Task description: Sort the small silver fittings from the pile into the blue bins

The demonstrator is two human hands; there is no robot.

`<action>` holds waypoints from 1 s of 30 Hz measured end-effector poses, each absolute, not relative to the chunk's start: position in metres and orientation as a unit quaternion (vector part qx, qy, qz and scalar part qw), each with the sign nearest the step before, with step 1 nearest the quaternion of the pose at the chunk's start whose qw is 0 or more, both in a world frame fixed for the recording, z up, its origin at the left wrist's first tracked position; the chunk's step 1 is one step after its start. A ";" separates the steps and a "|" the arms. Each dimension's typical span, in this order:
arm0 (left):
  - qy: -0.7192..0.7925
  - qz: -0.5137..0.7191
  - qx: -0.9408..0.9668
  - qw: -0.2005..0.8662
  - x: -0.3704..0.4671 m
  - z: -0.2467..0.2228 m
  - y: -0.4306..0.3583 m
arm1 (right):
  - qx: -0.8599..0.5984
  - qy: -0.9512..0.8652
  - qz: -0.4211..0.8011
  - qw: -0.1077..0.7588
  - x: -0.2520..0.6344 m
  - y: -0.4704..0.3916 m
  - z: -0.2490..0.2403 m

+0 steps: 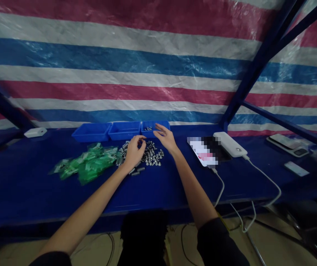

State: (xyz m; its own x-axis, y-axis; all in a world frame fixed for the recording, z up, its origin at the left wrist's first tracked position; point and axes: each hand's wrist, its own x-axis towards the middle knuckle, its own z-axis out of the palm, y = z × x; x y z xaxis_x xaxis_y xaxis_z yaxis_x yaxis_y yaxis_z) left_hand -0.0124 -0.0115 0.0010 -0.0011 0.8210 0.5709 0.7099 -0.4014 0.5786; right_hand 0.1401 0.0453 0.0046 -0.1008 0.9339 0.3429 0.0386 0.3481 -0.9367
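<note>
My left hand (135,150) is over the left part of a pile of metal pieces, its fingers curled; whether anything is between the fingertips is too small to tell. My right hand (165,137) is at the front edge of the right blue bin (166,125), fingers apart, with nothing visible in them. Small metal parts lie inside that bin. Screw-like pieces (153,158) are heaped in front of it, and short metal cylinders (136,172) lie beside and below my left hand. Green plastic packets (92,164) are piled to the left of the metal pieces.
Two more blue bins (92,138) stand left of the right one. On the right are a lit phone (203,157) and a white power bank (230,145) with cables. A white box (35,132) sits far left. Blue frame posts and a striped sheet stand behind the table (158,192).
</note>
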 end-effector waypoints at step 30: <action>0.570 0.329 0.749 0.079 -0.017 0.001 -0.011 | -0.556 -0.712 0.272 0.331 0.131 0.026 -0.006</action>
State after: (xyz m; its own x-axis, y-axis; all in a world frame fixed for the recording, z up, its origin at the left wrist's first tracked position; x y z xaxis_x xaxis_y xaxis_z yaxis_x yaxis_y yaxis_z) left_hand -0.0169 -0.0112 0.0013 0.1340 0.9058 0.4019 0.8017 -0.3375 0.4932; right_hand 0.1306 0.0262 -0.0061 -0.1618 0.9723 0.1687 0.6127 0.2330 -0.7552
